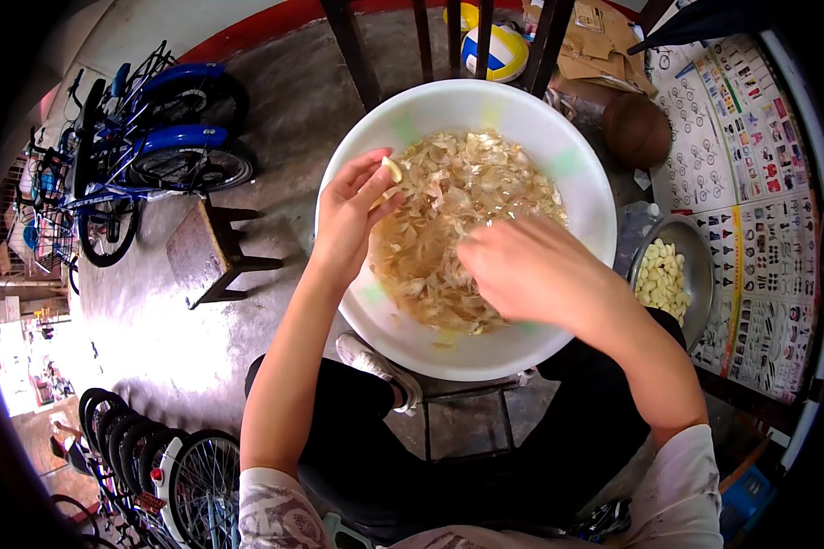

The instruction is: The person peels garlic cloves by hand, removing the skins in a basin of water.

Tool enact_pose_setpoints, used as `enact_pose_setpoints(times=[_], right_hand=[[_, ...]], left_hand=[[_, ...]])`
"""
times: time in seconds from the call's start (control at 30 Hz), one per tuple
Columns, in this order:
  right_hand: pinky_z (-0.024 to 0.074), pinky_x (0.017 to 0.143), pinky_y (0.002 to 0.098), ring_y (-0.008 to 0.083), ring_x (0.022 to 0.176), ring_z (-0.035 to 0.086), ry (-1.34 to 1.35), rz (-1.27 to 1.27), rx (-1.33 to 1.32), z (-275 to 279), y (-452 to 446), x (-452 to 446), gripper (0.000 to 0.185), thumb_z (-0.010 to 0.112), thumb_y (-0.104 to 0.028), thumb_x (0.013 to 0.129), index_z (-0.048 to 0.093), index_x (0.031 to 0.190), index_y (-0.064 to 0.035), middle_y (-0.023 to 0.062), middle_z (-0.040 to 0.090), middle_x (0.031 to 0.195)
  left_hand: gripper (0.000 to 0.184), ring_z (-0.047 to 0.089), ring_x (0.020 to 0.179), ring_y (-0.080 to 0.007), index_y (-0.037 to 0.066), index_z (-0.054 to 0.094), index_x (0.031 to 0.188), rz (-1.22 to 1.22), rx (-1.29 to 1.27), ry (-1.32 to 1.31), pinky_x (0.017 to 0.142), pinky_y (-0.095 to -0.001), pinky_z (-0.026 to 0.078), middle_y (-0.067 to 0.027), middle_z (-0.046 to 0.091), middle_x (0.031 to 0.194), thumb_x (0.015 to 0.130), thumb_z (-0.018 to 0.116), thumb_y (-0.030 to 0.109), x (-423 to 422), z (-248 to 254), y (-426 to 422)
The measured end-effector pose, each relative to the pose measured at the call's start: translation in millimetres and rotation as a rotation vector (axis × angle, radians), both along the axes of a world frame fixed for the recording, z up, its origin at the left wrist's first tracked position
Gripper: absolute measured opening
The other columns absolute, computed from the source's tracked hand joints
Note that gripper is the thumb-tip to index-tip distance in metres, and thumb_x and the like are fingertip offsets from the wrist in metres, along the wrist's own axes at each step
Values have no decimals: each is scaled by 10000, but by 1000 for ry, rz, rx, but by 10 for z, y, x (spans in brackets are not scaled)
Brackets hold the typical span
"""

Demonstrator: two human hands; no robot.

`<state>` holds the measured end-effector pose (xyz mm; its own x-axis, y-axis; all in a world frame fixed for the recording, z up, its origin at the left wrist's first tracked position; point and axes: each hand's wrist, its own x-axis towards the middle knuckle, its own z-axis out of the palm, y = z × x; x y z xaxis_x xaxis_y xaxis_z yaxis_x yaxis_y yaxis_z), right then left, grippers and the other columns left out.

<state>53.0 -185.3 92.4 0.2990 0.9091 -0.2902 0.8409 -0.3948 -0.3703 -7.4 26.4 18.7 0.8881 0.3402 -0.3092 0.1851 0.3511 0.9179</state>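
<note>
A large white basin [577, 229] stands in front of me, with a thick layer of garlic skins [458, 183] in water inside it. Over its left side, my left hand [352, 206] pinches a pale garlic clove [391, 169] between thumb and fingers. My right hand [531, 270] is above the middle of the skins with its fingers curled in. The back of that hand hides its fingertips, so whatever it grips cannot be made out. To the right of the basin, a metal bowl [700, 274] holds many peeled garlic cloves [661, 279].
A small wooden stool [215, 252] stands left of the basin, with blue bicycles [178, 137] beyond it. More bicycles [206, 485] are at lower left. Dark bars [421, 41], a volleyball [494, 53] and a brown ball [636, 130] lie past the basin. A printed sheet [742, 192] covers the right side.
</note>
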Motion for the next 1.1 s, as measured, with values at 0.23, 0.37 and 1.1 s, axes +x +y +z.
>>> enact_pose_setpoints(times=[0.23, 0.37, 1.1], right_hand=[[452, 530, 329, 186, 595, 557, -343, -138, 383, 1030, -106, -946, 170, 662, -114, 735, 529, 629, -125, 19, 513, 678], [431, 510, 330, 204, 571, 549, -199, 0, 395, 1020, 71, -1124, 188, 667, -113, 736, 527, 611, -117, 33, 501, 645], [549, 763, 433, 341, 854, 689, -86, -243, -231, -902, 76, 232, 126, 688, -115, 782, 689, 840, -3, 179, 684, 867]], left_hand=[[346, 621, 963, -114, 49, 496, 1345, -60, -90, -24, 831, -278, 546, -20, 585, 1113, 1029, 518, 189, -29, 0, -41], [343, 634, 887, -111, 40, 504, 1334, -57, -47, 3, 787, -253, 540, -9, 586, 1079, 1030, 523, 197, -23, -22, -40], [188, 656, 816, -140, 30, 644, 1008, -623, 1269, 164, 691, -296, 492, -83, 617, 783, 881, 666, 168, -43, -342, -143]])
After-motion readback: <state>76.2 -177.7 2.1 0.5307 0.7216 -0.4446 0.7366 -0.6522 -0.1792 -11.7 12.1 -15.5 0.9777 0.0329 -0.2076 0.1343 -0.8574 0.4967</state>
